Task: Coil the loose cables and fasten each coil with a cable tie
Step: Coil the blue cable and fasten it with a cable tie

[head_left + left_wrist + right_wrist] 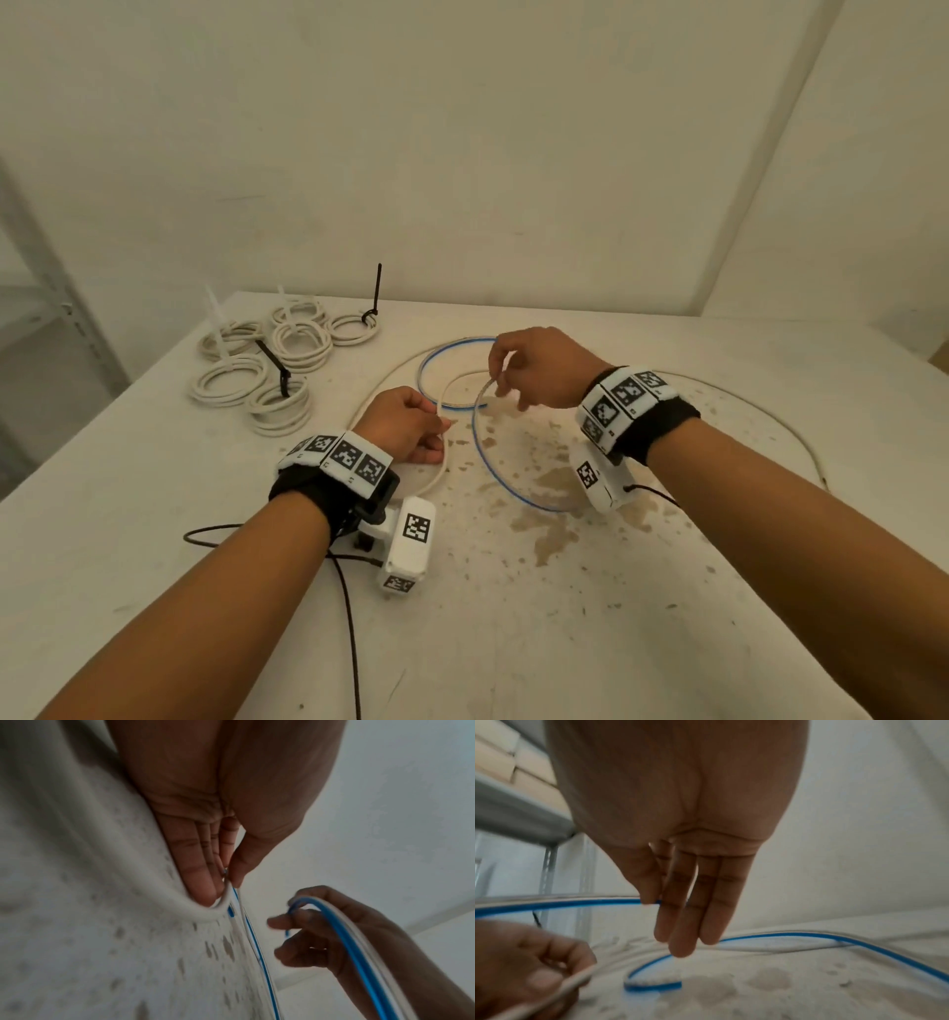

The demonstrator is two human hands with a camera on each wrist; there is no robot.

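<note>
The near half of the table (513, 642) lies open, only stained. In the middle the loose cable (493, 473) sprawls in wide loops, its tail curving off along the right side. Tied coils (267, 360) crowd the far left corner, their ties sticking up. A black wire (349, 616) trails across the near left. Walls close in behind and at right.

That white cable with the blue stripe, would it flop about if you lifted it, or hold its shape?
Probably springy rather than limp: the cable arcs in wide open loops between the left hand and right hand instead of sagging. It looks light, since a fingertip pinch holds it. Let go, the loops would likely spread out; the finished coils each need a tie.
</note>
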